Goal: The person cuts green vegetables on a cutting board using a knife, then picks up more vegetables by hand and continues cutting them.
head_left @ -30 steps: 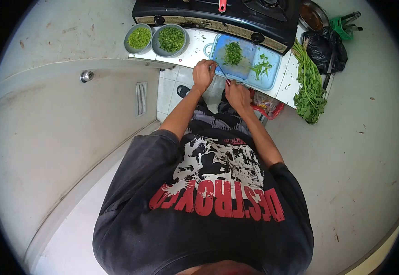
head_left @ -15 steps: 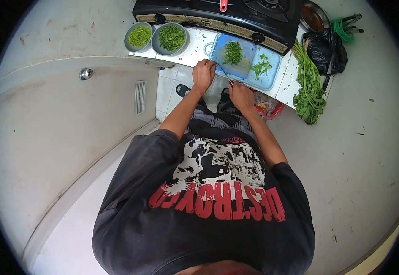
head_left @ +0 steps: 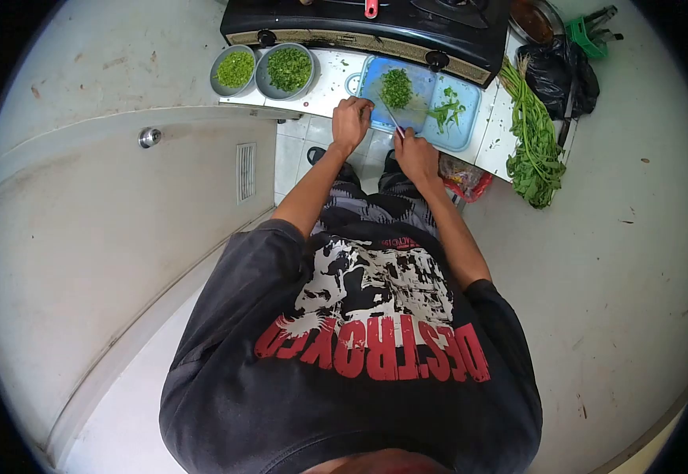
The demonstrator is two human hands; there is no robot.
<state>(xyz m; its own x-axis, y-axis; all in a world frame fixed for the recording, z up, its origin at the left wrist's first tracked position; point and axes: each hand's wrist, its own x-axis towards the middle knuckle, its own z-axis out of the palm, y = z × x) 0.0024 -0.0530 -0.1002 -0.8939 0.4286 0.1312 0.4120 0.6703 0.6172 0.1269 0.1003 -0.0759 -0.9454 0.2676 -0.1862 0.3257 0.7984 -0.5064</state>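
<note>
My right hand (head_left: 416, 156) is closed around the handle of a knife (head_left: 396, 125). Its blade points up and left over the blue cutting board (head_left: 464, 136), toward a pile of chopped green herbs (head_left: 397, 88). At the board's left front edge is my left hand (head_left: 351, 124), its fingers drawn together near the knife tip. Whatever those fingers may hold is too small to make out. Loose green leaves (head_left: 448, 109) lie on the right part of the board.
Two grey bowls of chopped greens, one lighter (head_left: 234, 69) and one darker (head_left: 289, 71), stand left of the board. A black gas stove (head_left: 344, 24) sits behind it. To the right are a bunch of leafy stalks (head_left: 535, 150) and a black plastic bag (head_left: 558, 83).
The knife blade has swung to point more steeply up the board, nearer the chopped pile. My left hand stays by the board's edge. The whole view has shifted slightly.
</note>
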